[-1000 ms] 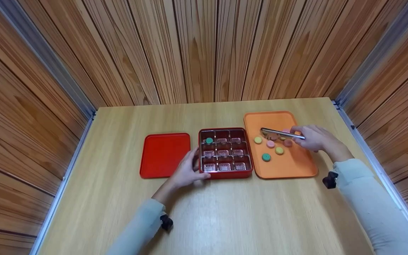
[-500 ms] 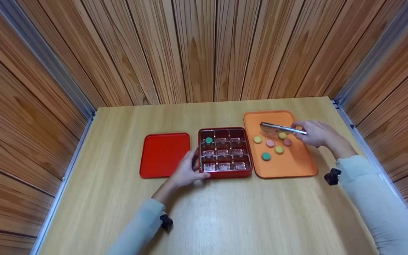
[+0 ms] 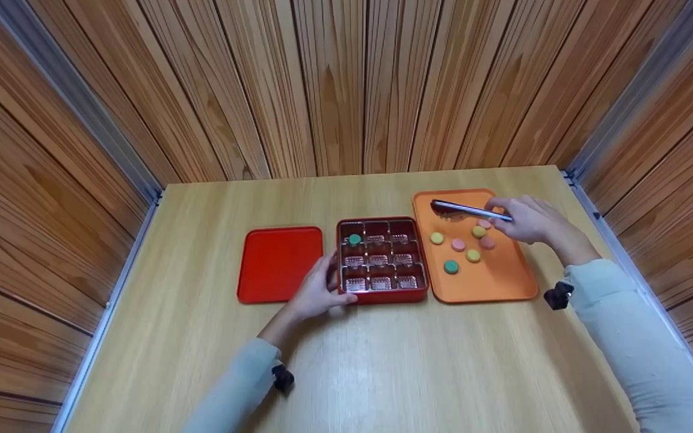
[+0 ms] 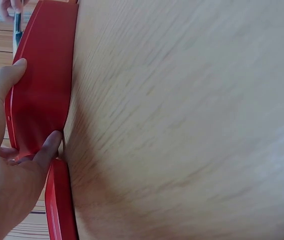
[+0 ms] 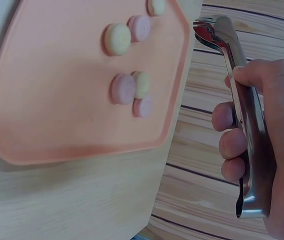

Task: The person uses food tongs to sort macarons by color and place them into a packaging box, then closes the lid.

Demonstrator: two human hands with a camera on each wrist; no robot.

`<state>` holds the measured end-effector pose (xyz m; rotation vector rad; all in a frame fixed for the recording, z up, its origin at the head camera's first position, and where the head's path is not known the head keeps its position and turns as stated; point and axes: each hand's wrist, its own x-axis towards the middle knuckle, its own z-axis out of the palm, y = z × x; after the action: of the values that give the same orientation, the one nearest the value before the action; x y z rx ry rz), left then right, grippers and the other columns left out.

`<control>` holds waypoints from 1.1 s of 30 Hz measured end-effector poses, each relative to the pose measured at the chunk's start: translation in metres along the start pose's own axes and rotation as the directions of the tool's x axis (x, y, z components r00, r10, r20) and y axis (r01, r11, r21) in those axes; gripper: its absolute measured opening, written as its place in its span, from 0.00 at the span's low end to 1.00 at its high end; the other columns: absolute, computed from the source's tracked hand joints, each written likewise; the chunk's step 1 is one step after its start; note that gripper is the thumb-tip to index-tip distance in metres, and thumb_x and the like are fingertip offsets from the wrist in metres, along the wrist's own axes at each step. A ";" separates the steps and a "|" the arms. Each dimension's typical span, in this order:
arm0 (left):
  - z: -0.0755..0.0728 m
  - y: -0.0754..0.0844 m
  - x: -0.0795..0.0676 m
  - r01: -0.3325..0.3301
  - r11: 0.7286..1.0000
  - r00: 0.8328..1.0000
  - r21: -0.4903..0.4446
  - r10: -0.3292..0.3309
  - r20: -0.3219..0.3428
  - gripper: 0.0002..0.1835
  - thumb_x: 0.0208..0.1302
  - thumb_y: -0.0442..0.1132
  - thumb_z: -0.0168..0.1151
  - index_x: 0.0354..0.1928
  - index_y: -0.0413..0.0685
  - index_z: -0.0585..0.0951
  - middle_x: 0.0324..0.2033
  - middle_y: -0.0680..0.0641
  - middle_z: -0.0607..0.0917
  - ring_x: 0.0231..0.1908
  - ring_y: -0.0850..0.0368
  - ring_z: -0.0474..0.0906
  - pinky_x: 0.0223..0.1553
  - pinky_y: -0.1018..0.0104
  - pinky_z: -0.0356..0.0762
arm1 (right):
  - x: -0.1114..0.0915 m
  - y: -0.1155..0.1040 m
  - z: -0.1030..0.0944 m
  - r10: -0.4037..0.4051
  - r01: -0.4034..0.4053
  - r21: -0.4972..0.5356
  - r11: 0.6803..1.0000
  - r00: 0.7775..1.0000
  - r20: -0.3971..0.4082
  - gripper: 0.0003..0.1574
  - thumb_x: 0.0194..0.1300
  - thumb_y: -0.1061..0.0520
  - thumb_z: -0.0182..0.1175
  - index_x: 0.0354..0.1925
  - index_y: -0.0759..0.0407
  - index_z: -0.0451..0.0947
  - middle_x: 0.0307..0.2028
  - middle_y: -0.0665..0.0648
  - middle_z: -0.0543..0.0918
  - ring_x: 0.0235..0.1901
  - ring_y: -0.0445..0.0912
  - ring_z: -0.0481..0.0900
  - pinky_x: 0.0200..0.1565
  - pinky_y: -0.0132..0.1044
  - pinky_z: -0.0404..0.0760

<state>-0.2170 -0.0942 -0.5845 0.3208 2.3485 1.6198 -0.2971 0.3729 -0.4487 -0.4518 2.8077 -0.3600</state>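
My left hand [image 3: 317,291] holds the near left corner of a red compartment box [image 3: 385,297], thumb on its front and fingers along the left side. A green macaron [image 3: 355,239] sits in the box's far left compartment. In my right hand [image 3: 527,221] I grip metal tongs [image 3: 473,210], raised over the far part of an orange tray [image 3: 503,282]. A dark red patch shows between the tong ends in the right wrist view; I cannot tell if it is a held piece or a reflection. On the tray lie several macarons, including a green macaron [image 3: 451,266] and a yellow macaron [image 3: 473,255].
A flat red lid or tray [image 3: 280,264] lies left of the box, partly behind my left hand. The orange tray stands close at the box's right. Wood-patterned panels [image 3: 346,90] rise behind the table [image 3: 382,373] and at both sides.
My right hand lifts the tongs off the macarons and shifts them left toward the tray's far left corner. My left hand and the box stay put.
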 end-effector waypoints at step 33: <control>-0.003 0.002 -0.001 0.007 0.999 1.000 0.049 -0.007 0.000 0.63 0.63 0.43 0.86 0.92 0.50 0.53 0.86 0.38 0.64 0.88 0.38 0.61 0.89 0.42 0.65 | 0.014 -0.075 0.014 -0.207 0.201 -0.088 0.976 0.975 -0.076 0.21 0.85 0.50 0.61 0.67 0.55 0.82 0.21 0.49 0.73 0.16 0.43 0.66 0.22 0.32 0.59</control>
<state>-0.2173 -0.0959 -0.5816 0.3219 2.3896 1.5610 -0.2853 0.2962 -0.4440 -0.7642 2.8726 -0.3154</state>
